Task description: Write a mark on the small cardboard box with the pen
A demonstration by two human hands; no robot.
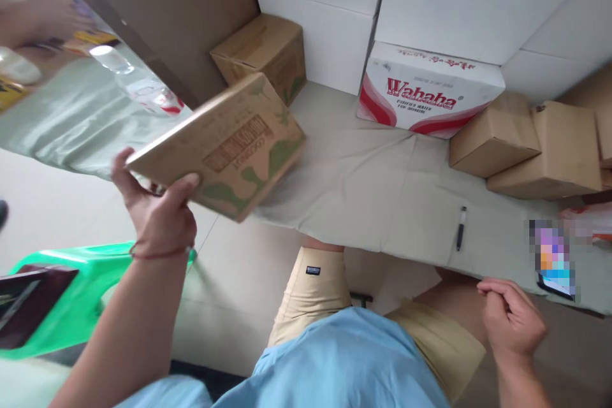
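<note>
My left hand [165,204] grips a brown cardboard box [239,146] by its near left end, thumb on the printed face and fingers behind. Green shapes and the word "COCONUT" are printed on the box. It is tilted and held above the left part of the cloth-covered table [344,178]. My right hand [514,319] is curled into a fist over my knee, below the table's front edge, with nothing seen in it. A black and white pen [461,228] and a phone [554,261] with a blurred screen lie on the table closest to that hand.
Another brown carton [268,54] stands at the back left. A white and red Wahaha carton [425,92] and small brown boxes [545,146] line the back right. White panels rise behind. On the floor at left is a green stool [81,268]; a bottle [115,60] lies on the far left table.
</note>
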